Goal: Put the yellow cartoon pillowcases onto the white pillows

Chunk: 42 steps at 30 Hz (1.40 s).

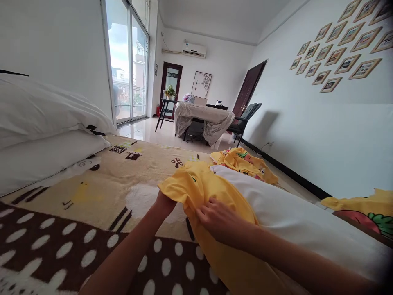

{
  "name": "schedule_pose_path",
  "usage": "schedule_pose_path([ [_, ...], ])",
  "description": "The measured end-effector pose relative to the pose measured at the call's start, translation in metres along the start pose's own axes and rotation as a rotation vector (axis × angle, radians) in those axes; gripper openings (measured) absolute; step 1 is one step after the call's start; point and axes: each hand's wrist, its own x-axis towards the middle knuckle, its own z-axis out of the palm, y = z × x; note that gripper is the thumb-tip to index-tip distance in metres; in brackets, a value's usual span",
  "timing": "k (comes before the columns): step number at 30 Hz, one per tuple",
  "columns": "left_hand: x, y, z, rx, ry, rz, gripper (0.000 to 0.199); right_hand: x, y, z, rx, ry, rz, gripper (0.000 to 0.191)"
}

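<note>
A yellow cloth (199, 184) is bunched between my hands and trails down toward me at the lower right. My left hand (166, 204) reaches in under the cloth's left edge, its fingers covered by the fabric. My right hand (216, 219) lies on top of the cloth with its fingers curled, pinching a fold. Just right of the cloth, and partly beneath it, is a long white pillow (285, 209). Everything rests on a beige and brown patterned blanket (123, 176).
White pillows (52, 151) are stacked at the left. Another yellow printed cloth (248, 164) lies crumpled beyond the white pillow, and more yellow printed fabric (365, 213) is at the right edge. A covered table (205, 114) and a dark chair (245, 121) stand farther back.
</note>
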Motion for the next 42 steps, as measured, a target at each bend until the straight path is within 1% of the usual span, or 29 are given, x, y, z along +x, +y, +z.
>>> schedule_pose_path([
  [2, -0.005, 0.002, 0.007, 0.000, -0.010, -0.019, 0.011, -0.002, 0.009, -0.009, 0.081, -0.063, -0.001, 0.017],
  [3, -0.008, 0.004, 0.011, -0.001, -0.015, -0.026, 0.011, -0.001, 0.016, -0.015, 0.156, -0.071, 0.005, 0.019],
  [4, -0.012, 0.006, 0.016, -0.001, -0.021, -0.029, 0.013, 0.001, 0.023, -0.022, 0.239, -0.045, 0.029, 0.024],
  [5, -0.015, 0.009, 0.020, -0.001, -0.029, -0.030, 0.015, 0.004, 0.031, -0.028, 0.315, 0.027, 0.078, 0.031],
  [6, -0.018, 0.011, 0.024, 0.002, -0.039, -0.030, 0.017, 0.008, 0.039, -0.034, 0.376, 0.135, 0.144, 0.034],
  [8, -0.024, 0.015, 0.031, 0.017, -0.070, -0.028, 0.024, 0.020, 0.051, -0.041, 0.445, 0.373, 0.266, 0.029],
  [9, -0.026, 0.016, 0.035, 0.027, -0.088, -0.028, 0.028, 0.026, 0.054, -0.042, 0.462, 0.437, 0.282, 0.024],
  [10, -0.028, 0.017, 0.038, 0.038, -0.101, -0.031, 0.031, 0.033, 0.055, -0.041, 0.476, 0.450, 0.264, 0.021],
  [12, -0.029, 0.018, 0.042, 0.047, -0.101, -0.040, 0.035, 0.045, 0.053, -0.037, 0.489, 0.388, 0.201, 0.022],
  [14, -0.029, 0.017, 0.044, 0.036, -0.069, -0.048, 0.033, 0.052, 0.048, -0.032, 0.472, 0.331, 0.196, 0.024],
  [16, -0.028, 0.017, 0.045, 0.006, -0.033, -0.046, 0.030, 0.055, 0.044, -0.029, 0.448, 0.326, 0.242, 0.024],
  [19, -0.030, 0.017, 0.049, -0.034, -0.039, -0.038, 0.030, 0.053, 0.043, -0.029, 0.439, 0.351, 0.359, 0.017],
  [20, -0.032, 0.017, 0.051, -0.048, -0.044, -0.036, 0.030, 0.052, 0.043, -0.030, 0.462, 0.350, 0.400, 0.018],
  [22, -0.035, 0.015, 0.054, -0.082, -0.027, -0.036, 0.031, 0.053, 0.045, -0.031, 0.557, 0.306, 0.439, 0.025],
  [24, -0.037, 0.011, 0.056, -0.102, 0.030, -0.025, 0.032, 0.055, 0.047, -0.031, 0.689, 0.245, 0.422, 0.029],
  [26, -0.039, 0.007, 0.056, -0.096, 0.079, 0.010, 0.034, 0.058, 0.047, -0.030, 0.825, 0.201, 0.420, 0.029],
  [28, -0.040, 0.005, 0.057, -0.073, 0.100, 0.053, 0.037, 0.060, 0.047, -0.027, 0.976, 0.168, 0.457, 0.026],
  [32, -0.039, 0.004, 0.055, 0.022, 0.065, 0.086, 0.037, 0.058, 0.048, -0.019, 1.281, 0.119, 0.550, 0.026],
  [37, -0.035, 0.005, 0.048, 0.163, 0.046, 0.052, 0.031, 0.054, 0.051, -0.011, 1.480, 0.139, 0.545, 0.037],
  [39, -0.035, 0.006, 0.048, 0.140, 0.030, 0.051, 0.030, 0.053, 0.052, -0.010, 1.539, 0.131, 0.526, 0.040],
  [42, -0.035, 0.008, 0.052, -0.005, -0.043, 0.046, 0.031, 0.052, 0.057, -0.011, 1.590, 0.127, 0.469, 0.039],
])
